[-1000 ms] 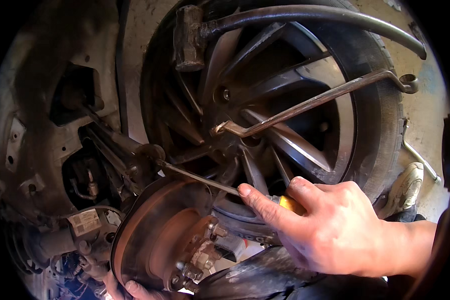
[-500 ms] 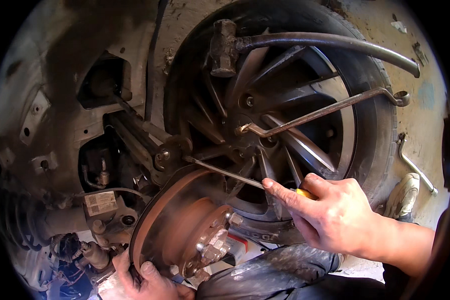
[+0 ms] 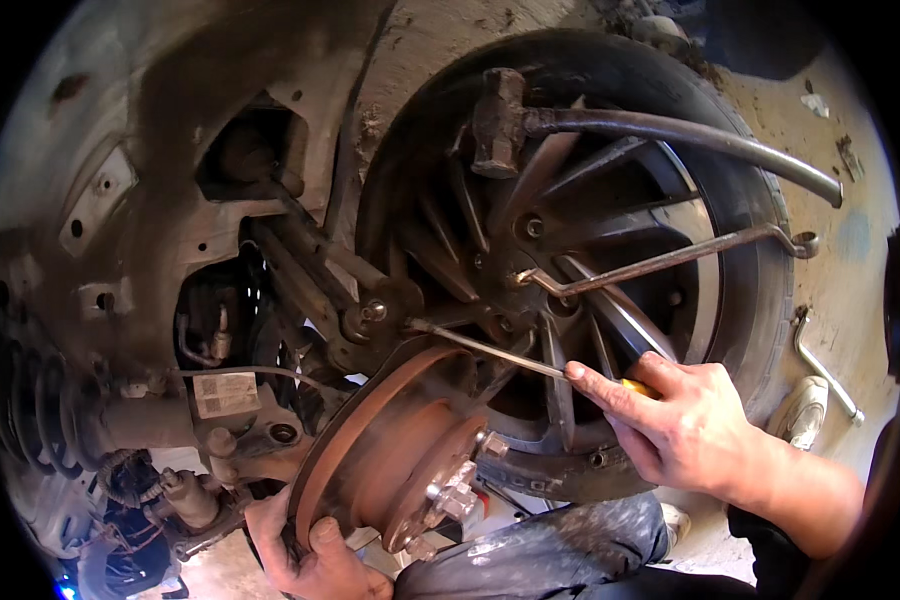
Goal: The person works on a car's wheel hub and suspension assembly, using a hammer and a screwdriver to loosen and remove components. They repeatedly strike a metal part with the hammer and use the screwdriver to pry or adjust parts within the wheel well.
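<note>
Dusty concrete floor [image 3: 860, 250] under a removed wheel [image 3: 590, 250] — hammer [image 3: 500, 120] and wrench [image 3: 670, 258] lying on it. Your right hand [image 3: 690, 430] is closed round a screwdriver [image 3: 500, 352], forefinger along the shaft, tip at the brake disc [image 3: 370, 450] top edge. Your left hand [image 3: 310, 550] grips the disc's lower rim — fingers curled.

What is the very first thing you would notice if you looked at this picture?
The big rusty brake disc low in the middle catches the eye first, with the left hand gripping its lower edge. The right hand holds a yellow-handled screwdriver whose tip points at the joint just above the disc. Behind them lies a removed car wheel with a hammer and a long metal rod resting across it.
</note>
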`<state>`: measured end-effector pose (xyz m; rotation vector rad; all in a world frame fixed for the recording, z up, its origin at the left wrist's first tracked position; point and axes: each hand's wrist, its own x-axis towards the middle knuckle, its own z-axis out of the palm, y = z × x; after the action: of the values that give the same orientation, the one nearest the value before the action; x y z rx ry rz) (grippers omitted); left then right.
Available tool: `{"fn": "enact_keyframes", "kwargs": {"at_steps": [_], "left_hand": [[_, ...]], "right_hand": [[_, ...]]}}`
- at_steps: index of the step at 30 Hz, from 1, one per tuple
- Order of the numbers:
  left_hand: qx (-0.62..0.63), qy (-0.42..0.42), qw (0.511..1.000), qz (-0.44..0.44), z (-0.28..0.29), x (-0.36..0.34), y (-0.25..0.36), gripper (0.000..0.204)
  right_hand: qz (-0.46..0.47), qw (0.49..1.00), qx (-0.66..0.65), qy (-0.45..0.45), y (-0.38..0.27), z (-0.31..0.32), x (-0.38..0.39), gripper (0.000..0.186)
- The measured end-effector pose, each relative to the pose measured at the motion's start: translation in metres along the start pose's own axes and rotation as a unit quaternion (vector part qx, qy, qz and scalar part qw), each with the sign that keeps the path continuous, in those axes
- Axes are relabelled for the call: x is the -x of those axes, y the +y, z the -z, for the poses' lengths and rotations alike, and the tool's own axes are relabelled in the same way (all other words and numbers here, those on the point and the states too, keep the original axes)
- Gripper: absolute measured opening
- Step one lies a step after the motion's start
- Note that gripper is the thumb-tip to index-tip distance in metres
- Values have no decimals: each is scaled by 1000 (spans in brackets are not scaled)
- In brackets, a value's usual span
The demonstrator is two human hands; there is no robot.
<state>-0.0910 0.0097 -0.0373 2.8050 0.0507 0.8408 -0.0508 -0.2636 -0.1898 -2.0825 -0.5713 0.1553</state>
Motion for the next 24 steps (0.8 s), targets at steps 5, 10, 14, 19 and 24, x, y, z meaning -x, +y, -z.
{"fn": "enact_keyframes", "kwargs": {"at_steps": [5,10,14,19,24], "left_hand": [[-23,-26,999,-9,8,-1,-2,56],[-8,-40,999,-27,4,-8,1,56],[15,-70,996,-54,14,-12,-7,46],[31,-86,993,-76,18,-18,-8,45],[30,-94,991,-86,18,-18,-8,44]], "right_hand": [[-75,997,-31,-13,-8,1,-2,57],[-104,991,49,-68,-6,-5,14,30],[-69,988,96,-103,-7,-9,16,26],[-82,989,87,-88,-17,1,-2,32],[-31,988,125,-82,-9,2,-21,36]]}}
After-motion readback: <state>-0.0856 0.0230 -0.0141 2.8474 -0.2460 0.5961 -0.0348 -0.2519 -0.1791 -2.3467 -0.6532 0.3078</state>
